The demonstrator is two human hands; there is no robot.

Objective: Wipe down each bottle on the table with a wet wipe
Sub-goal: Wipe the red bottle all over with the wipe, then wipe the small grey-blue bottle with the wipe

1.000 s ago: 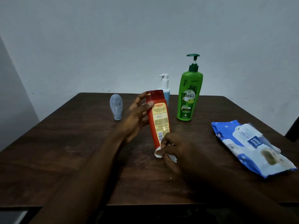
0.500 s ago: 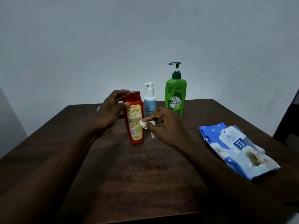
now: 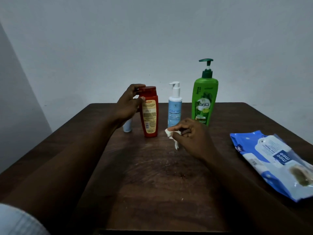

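Note:
An orange-red bottle [image 3: 149,114] stands upright on the dark wooden table [image 3: 152,175]. My left hand [image 3: 129,104] grips it near its cap, fingers curled round the top. To its right, my right hand [image 3: 189,134] pinches a crumpled white wet wipe [image 3: 172,135] just above the table, apart from the bottle. Behind that hand stand a light blue pump bottle [image 3: 174,106] and a tall green pump bottle [image 3: 204,99]. A small pale bottle [image 3: 127,127] is mostly hidden behind my left wrist.
A blue and white wet wipe pack [image 3: 272,160] lies flat near the table's right edge. A grey wall rises close behind the bottles. A pale sleeve [image 3: 18,221] shows at the bottom left corner.
The orange-red bottle went from being tilted in the air to standing on the table farther back. My right hand with the wipe has come off the bottle and moved down to the right.

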